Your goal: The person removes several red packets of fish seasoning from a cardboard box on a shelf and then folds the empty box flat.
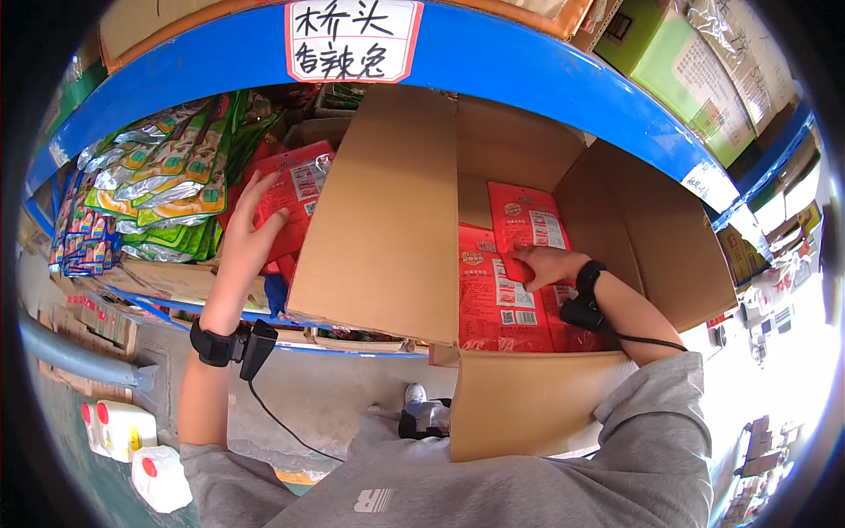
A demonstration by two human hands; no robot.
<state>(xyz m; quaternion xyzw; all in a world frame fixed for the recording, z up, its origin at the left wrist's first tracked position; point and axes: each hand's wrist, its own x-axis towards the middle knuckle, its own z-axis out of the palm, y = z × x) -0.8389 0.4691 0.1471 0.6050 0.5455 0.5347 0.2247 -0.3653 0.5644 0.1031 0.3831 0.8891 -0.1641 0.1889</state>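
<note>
An opened cardboard box stands before me with its flaps spread. Red printed packets lie inside it. My right hand is in the box, its fingers on an upper red packet; whether they grip it is unclear. To the left of the box, my left hand is over more red packets on the shelf. Its thumb stands apart from the fingers, with nothing between them. The wide left flap lies between my two hands and partly covers the shelf packets.
Green and silver packets are piled at the left beside blue ones. A blue shelf beam crosses above, with cartons over it. White plastic jugs stand on the floor at the lower left, near a grey pipe.
</note>
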